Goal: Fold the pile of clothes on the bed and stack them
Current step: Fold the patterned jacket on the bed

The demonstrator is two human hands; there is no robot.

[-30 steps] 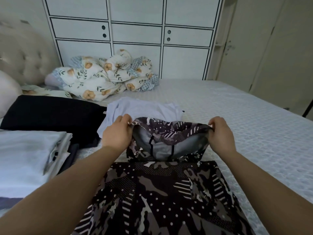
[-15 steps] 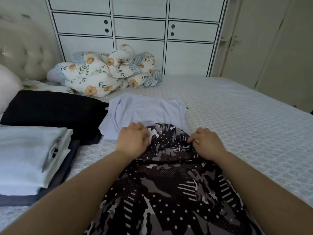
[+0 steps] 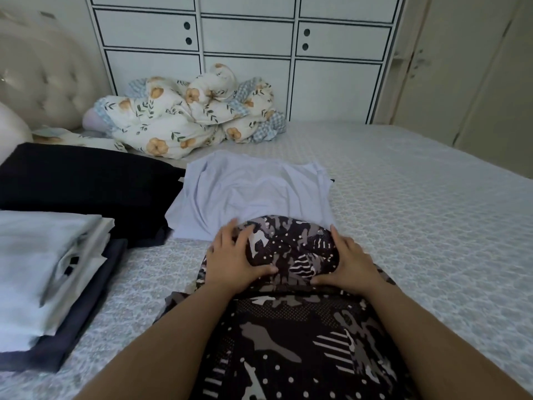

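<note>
Grey and white folded clothes (image 3: 43, 269) sit stacked at nine o'clock on the bed (image 3: 432, 212), resting on a dark navy piece at the bottom of the pile. Just beyond them, toward ten o'clock, lies a black folded garment (image 3: 80, 189), its near edge touching the stack. At eleven o'clock, against the tufted headboard (image 3: 43, 76), a crumpled floral duvet (image 3: 184, 116) is heaped in front of the white wardrobe (image 3: 245, 53).

Near the centre, a pale lavender shirt (image 3: 251, 192) lies flat, its left corner overlapping the black garment. Directly below it, toward six o'clock, lies the patterned black, grey and white garment (image 3: 288, 342), with its far end folded back over itself and just overlapping the lavender shirt's near edge.

On that folded end the left hand (image 3: 230, 258) lies flat, fingers spread wide and straight, thumb stretched toward the middle, pressing the cloth down. The right hand (image 3: 349, 261) mirrors it at the other side of the fold, fingers straight and close together, thumb pointing inward, also pressing. Both forearms run down to the lower edge of the view. At two o'clock stands a cream door (image 3: 476, 82).
</note>
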